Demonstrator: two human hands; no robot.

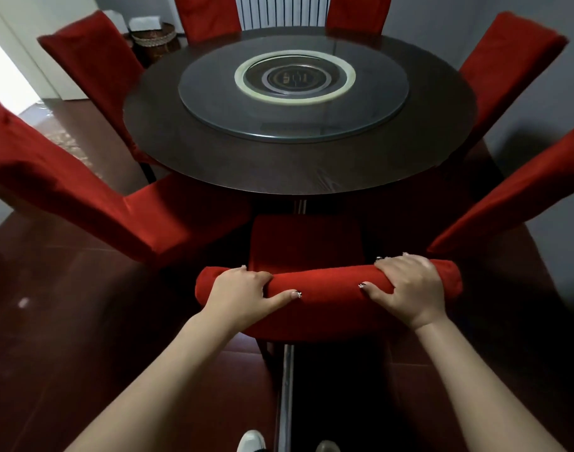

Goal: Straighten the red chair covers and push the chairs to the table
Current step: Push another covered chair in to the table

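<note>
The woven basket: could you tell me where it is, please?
In the head view, the woven basket stands upper left, beyond the table, between a left chair and a far chair.

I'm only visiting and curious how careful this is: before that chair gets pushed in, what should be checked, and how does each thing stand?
1. Grip: ok. The left hand and right hand both hold the top of the near chair.
2. Aim: ok. It faces the table squarely.
3. Side room: a gap shows beside the left chair, ok; beside the right chair, cannot tell.
4. Cover: ok on top, smooth; lower down, cannot tell.
5. Floor under it: cannot tell, too dark.
</note>
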